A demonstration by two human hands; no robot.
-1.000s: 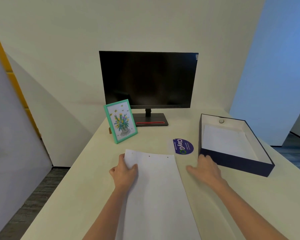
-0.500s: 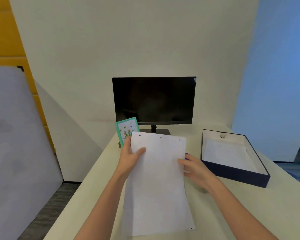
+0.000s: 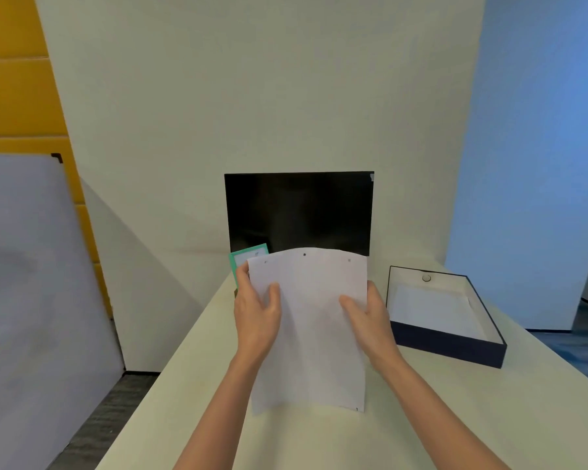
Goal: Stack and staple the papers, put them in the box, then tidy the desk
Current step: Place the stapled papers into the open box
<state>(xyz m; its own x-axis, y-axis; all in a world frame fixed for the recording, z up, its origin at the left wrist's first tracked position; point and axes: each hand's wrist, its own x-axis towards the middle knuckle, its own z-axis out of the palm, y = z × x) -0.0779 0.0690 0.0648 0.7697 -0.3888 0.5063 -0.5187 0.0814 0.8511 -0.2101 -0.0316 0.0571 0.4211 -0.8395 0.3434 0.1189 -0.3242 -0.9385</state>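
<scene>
One head-worn view looks forward and slightly down across the desk (image 3: 455,418), near the hands, facing the wall.

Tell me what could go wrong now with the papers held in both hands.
The papers bow at the top between the left hand and right hand, so sheets may crease or slip out of line. The green picture frame stands behind their top left corner; a forward push might tip it.
</scene>
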